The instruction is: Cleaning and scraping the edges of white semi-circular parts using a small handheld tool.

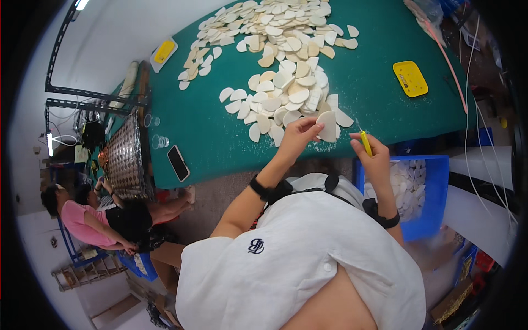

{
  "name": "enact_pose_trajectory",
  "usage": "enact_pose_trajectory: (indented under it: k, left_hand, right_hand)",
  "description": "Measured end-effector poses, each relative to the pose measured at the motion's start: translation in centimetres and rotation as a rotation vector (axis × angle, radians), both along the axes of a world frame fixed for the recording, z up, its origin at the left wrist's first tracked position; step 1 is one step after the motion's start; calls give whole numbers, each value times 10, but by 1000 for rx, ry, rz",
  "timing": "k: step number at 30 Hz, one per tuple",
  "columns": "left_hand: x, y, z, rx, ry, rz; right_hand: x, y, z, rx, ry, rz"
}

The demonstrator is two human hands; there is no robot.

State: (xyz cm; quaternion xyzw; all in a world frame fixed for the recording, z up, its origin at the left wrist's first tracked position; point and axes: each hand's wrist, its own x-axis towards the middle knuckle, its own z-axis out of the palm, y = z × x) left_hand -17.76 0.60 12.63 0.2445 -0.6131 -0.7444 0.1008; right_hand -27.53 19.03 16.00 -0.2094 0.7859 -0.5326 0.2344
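Note:
My left hand (pixel 301 136) pinches a flat white half-round piece (pixel 327 125) by its edge, holding it just above the near edge of the green table. In my right hand (pixel 376 155) is a small tool with a yellow handle (pixel 365 144), gripped like a pen. Its thin tip points up and away to the left, apart from the piece. Right beyond my left hand lies a heap of white and cream half-round pieces (pixel 297 91), some stacked on each other. White crumbs are scattered on the table around both hands.
On the green table (pixel 368 71) a larger heap (pixel 275 22) spreads at the back. A yellow tray (pixel 410 78) lies right; a phone (pixel 178 163) and clear cups (pixel 160 142) lie left. Below right stands a blue bin (pixel 434 203) of white pieces. Other people (pixel 91 220) sit far left.

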Motion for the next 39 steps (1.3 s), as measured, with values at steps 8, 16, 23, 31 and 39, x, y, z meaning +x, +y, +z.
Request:
enact_pose_trajectory:
  k: [8, 16, 23, 31, 39]
  left_hand:
    - [54, -25, 72, -29, 198, -1]
    - [84, -56, 84, -1087, 308, 75]
    - [118, -73, 58, -682, 247, -169]
    - [141, -74, 68, -92, 261, -86]
    - [143, -76, 62, -444, 359, 5]
  right_hand:
    - [39, -59, 29, -163, -114, 188]
    - [64, -92, 38, -181, -60, 242]
    - [96, -114, 48, -325, -214, 215]
    - [131, -118, 55, -220, 654, 232]
    - [144, -113, 74, -51, 773, 284]
